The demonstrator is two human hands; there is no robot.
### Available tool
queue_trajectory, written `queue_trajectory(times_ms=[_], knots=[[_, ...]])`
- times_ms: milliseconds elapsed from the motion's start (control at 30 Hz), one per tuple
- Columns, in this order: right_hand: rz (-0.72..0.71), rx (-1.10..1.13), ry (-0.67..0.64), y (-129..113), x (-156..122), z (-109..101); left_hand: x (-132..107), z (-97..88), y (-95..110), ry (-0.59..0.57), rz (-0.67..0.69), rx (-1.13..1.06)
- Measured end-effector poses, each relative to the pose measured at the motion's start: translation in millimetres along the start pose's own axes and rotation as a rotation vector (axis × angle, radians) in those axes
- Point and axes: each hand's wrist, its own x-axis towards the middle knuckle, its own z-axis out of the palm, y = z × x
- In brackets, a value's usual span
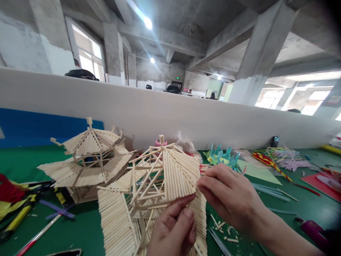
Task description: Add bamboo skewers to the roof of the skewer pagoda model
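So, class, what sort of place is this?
Probably a craft workshop: a part-roofed stick pagoda model stands on a green tabletop, with cut stick pieces scattered beside it.

The pale stick-built pavilion model (174,176) stands upright, near centre, its upper roof slatted right, open-framed left.

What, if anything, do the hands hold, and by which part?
Left hand is at the lower edge of the nearer stick pagoda's upper roof, right hand by its right corner; whether either grip holds anything cannot be told.
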Motion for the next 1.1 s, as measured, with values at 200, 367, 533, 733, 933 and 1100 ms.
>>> queue_trajectory(times_ms=[200,367,533,733,933,1100], knots=[[-0.012,0.073,-0.011,-2.3,-2.5,-2.7,-0.8,-0.9,0.2,-0.002,0.007,0.001],[-0.082,0.013,-0.06,-1.3,-6.3,-1.3,-0.3,-2.0,-1.0,-0.011,0.001,-0.017],[-0.111,0.001,-0.064,0.1,-4.9,-1.5,0.1,-2.4,-0.5,-0.015,0.001,-0.023],[-0.081,0.013,-0.061,-0.5,-1.2,-2.9,0.7,-3.0,-0.7,-0.014,0.001,-0.01],[-0.062,0.025,-0.033,-0.3,-1.9,-3.3,0.0,-3.0,0.2,-0.014,0.0,-0.004],[-0.093,-0.007,-0.051,1.1,-3.5,-3.0,-0.1,-2.0,0.4,-0.006,-0.007,-0.016]])
